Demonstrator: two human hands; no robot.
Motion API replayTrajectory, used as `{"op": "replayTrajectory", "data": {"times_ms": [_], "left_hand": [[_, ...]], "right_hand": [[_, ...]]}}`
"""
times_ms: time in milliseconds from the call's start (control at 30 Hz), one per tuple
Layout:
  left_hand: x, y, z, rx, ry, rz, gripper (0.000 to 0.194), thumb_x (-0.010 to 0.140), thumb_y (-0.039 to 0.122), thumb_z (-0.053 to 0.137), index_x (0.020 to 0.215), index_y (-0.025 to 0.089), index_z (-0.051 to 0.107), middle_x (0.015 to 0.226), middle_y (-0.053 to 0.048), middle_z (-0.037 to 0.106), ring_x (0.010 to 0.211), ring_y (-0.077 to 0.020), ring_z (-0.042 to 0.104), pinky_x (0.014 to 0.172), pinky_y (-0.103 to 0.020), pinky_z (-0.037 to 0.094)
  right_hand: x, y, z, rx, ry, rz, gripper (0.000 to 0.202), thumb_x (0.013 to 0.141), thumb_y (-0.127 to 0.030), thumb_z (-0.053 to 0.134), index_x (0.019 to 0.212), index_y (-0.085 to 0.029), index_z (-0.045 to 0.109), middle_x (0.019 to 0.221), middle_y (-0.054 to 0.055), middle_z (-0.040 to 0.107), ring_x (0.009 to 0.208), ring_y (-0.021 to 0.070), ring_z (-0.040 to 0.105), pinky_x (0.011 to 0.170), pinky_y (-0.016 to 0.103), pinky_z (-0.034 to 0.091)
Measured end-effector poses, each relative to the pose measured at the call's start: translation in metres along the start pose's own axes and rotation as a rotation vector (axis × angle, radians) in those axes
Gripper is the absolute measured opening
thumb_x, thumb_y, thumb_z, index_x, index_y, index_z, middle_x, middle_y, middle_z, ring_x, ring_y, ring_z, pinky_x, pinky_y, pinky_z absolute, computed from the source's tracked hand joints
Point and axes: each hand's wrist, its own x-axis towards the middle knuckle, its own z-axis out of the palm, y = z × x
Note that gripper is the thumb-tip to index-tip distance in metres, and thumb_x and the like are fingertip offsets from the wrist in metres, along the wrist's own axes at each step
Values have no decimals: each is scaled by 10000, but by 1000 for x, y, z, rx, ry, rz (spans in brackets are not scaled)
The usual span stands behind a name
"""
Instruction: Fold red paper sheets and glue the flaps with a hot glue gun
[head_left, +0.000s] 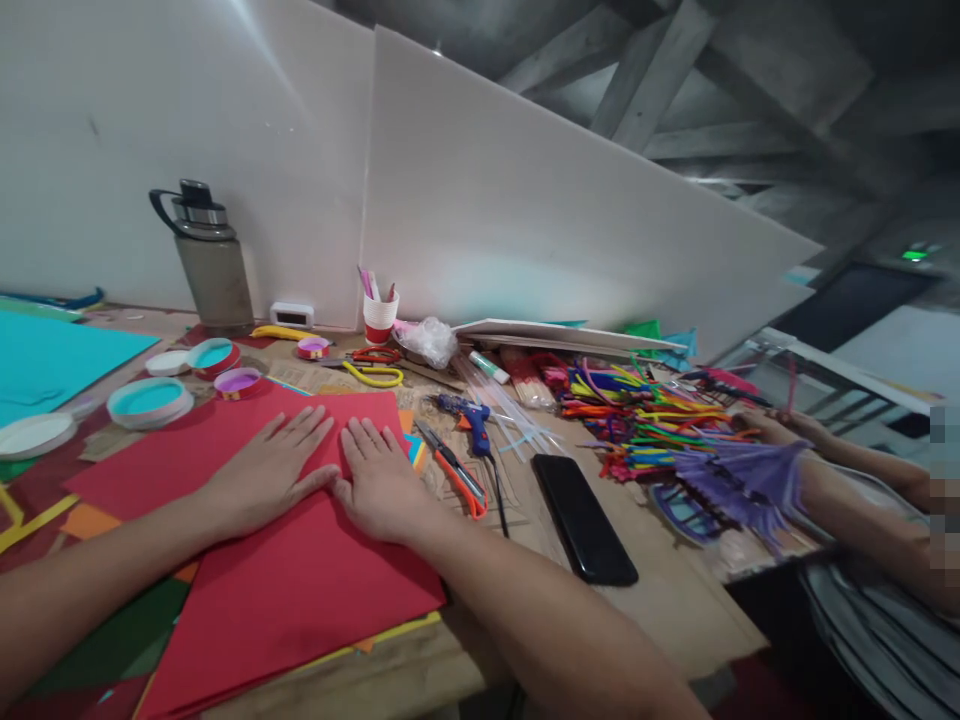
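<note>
Both of my hands lie flat on red paper sheets (300, 610) spread over the near part of the table. My left hand (262, 475) has its fingers stretched toward the back, palm down. Close beside it, my right hand (382, 480) also rests palm down with fingers extended, the two thumbs meeting. Neither hand holds anything. Just right of my right hand are an orange-handled utility knife (454, 470) and a blue glue gun (476, 425) with a dark cord. Edges of orange and yellow paper show under the red sheets.
A black phone (583, 520) lies at right, near colourful pipe cleaners (652, 410). A co-worker's arms (862, 500) reach in from the right. Behind stand a water bottle (214, 265), a paper cup (380, 315) with pens, yellow-handled scissors (373, 375) and round lids (150, 400). White boards (525, 220) rise behind.
</note>
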Motion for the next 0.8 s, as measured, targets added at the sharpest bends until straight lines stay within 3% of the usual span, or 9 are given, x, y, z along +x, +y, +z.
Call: {"op": "replayTrajectory", "data": {"times_ms": [400, 633, 800], "left_hand": [[0, 5, -3, -35, -25, -20, 772, 880, 638, 284, 1444, 113, 309, 1523, -122, 234, 1420, -274, 177, 1143, -463, 144], [-7, 3, -7, -104, -24, 111, 830, 824, 718, 315, 1461, 189, 273, 1522, -97, 254, 1415, -269, 199, 1147, -465, 119], [-15, 0, -5, -100, 24, 34, 897, 790, 751, 331, 1447, 141, 319, 1508, -138, 275, 1406, -279, 225, 1147, -423, 152]], "right_hand": [[1, 3, 5, -33, -5, -18, 636, 939, -449, 285, 1446, -64, 278, 1524, 141, 251, 1413, 248, 174, 1144, 443, 136], [4, 4, 10, -53, -24, -16, 665, 946, -481, 255, 1462, -61, 241, 1537, 142, 206, 1420, 257, 148, 1145, 453, 119], [-7, 6, 0, -34, -76, 10, 745, 933, -555, 231, 1456, -24, 242, 1531, 182, 198, 1422, 274, 136, 1148, 439, 120]]}}
